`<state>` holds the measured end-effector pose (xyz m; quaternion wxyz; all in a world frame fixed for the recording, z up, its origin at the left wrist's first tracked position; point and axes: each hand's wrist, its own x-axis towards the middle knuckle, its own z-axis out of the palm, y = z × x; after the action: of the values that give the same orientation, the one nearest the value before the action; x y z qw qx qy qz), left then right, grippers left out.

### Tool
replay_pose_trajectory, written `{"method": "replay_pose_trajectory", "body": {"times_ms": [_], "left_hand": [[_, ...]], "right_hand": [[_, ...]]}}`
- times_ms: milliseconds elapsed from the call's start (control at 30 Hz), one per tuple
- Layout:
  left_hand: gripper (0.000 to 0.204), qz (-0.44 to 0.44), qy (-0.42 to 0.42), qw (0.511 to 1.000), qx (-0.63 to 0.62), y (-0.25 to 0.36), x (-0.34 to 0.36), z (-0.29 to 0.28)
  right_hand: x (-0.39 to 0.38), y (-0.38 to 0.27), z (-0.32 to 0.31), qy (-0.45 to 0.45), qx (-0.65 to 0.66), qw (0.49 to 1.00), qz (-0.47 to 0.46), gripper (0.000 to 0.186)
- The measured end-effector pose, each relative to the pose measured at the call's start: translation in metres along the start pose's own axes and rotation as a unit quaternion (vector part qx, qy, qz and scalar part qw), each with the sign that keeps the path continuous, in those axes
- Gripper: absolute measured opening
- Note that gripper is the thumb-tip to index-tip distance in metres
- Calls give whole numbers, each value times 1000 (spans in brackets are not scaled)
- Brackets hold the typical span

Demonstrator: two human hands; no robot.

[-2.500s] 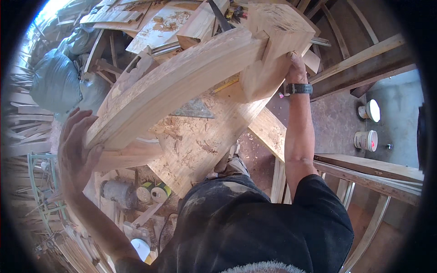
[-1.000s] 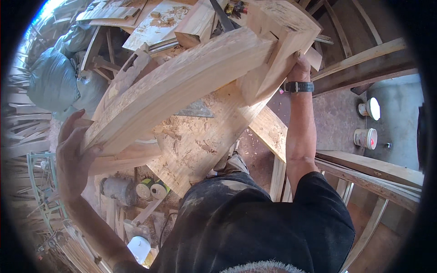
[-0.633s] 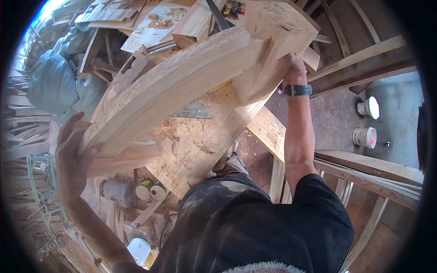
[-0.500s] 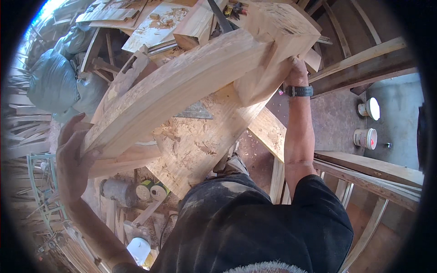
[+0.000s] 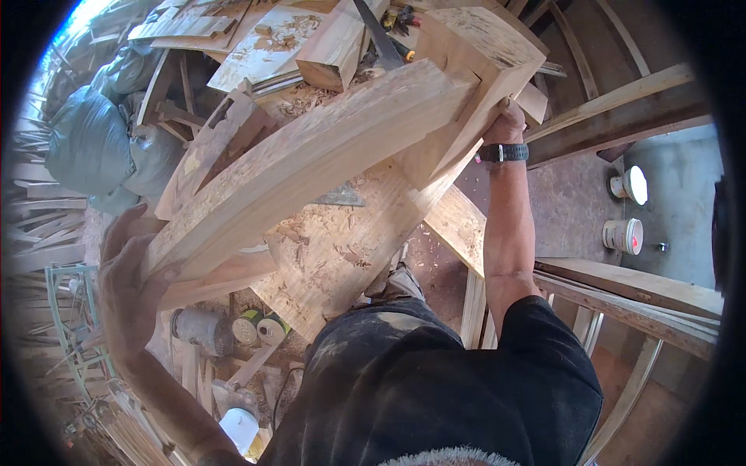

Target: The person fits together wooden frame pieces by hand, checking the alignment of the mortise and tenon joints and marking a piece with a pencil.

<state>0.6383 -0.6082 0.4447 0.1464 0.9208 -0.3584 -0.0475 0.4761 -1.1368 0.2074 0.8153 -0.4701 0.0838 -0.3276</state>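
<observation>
I have both hands clamped on one long curved timber, which spans the view from lower left to upper right above the workbench. My left hand is spread flat against the lower left end of the timber, palm pressed on the end grain, fingers open along its face. My right hand, with a dark wristwatch on the wrist, grips the upper right end where a thick square block is joined to it. The hands are well apart, one at each end. Compared with the picture from a few seconds ago, the block end has shifted a little toward the right and upward, and the left end sits slightly lower in the view; the grip points on both ends are unchanged. I judge this as a small repositioning of the piece, not a release: the load is still carried by both hands and has not been set down on the bench. Wood shavings lie on the bench top beneath the timber. Two white buckets stand on the floor at the right, well apart from the work.
</observation>
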Motion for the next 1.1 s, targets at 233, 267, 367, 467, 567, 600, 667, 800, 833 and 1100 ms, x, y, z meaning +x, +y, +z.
{"method": "replay_pose_trajectory", "body": {"times_ms": [233,267,367,467,567,600,667,800,833,1100], "left_hand": [[53,36,-7,999,30,-3,-1,-1],[53,36,-7,999,30,-4,-2,-2],[52,45,-8,998,34,-3,-1,-1],[52,26,2,1000,-6,-2,-1,2],[51,49,6,999,20,-5,0,0],[51,48,-1,999,11,-5,2,-1],[50,48,-8,999,2,-5,4,0],[53,55,-4,998,28,-3,3,-3],[49,65,-24,997,41,-4,3,-4],[51,60,-15,998,20,-10,5,-4]], "right_hand": [[-8,-1,8,11,-5,1000,-18,101],[-8,-2,11,11,-5,1000,-17,101],[-8,-3,17,6,-2,999,-51,102],[-10,-5,17,22,-19,999,-27,102],[-7,-5,18,28,-5,999,-38,99],[-2,-3,7,15,-5,999,-28,98],[2,-2,-7,2,-5,1000,-18,97],[7,3,-15,-3,-1,1000,12,97],[8,5,-16,-14,13,1000,14,98],[2,5,-21,-6,-21,1000,18,97]]}}
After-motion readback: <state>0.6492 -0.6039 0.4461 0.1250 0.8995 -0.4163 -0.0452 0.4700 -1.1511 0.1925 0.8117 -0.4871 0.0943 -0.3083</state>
